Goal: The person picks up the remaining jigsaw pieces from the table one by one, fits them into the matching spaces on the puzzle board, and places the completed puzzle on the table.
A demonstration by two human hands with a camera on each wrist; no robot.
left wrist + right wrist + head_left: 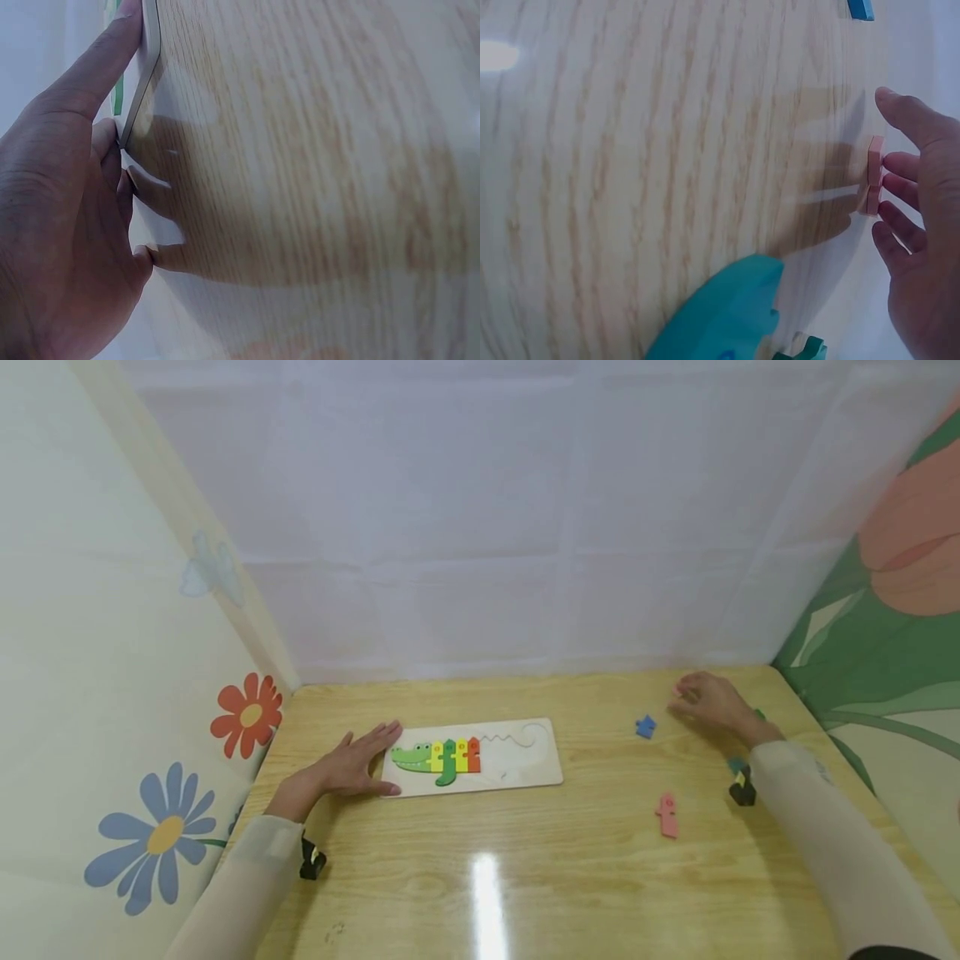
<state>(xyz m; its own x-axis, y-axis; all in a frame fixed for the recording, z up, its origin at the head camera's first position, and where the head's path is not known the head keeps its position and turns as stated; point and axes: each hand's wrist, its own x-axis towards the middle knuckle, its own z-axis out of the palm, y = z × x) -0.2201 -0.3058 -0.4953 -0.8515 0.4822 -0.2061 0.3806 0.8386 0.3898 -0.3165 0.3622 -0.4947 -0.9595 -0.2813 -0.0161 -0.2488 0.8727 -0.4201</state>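
A: Where did the puzzle board [532,770] lie?
B: On the table [585,877], its left end between the thumb and fingers of the left hand [348,767]; that hand was spread wide, and the left wrist view showed its thumb against the board's edge
A: And what sat in the board?
B: The head view alone gave that; a green crocodile head [411,758], then yellow, green, yellow and red pieces, with the right part bare
A: Was the right hand [708,702] holding anything?
B: The head view couldn't tell me; the right wrist view showed loosely bent fingers at a small pink piece [874,176], the thumb standing apart from it
A: Other pieces?
B: A blue piece [646,727] and a longer pink piece [667,818] lay left of that arm; a teal piece [720,315], largely hidden from the head, showed plainly at the wrist, beside a green piece [808,350]
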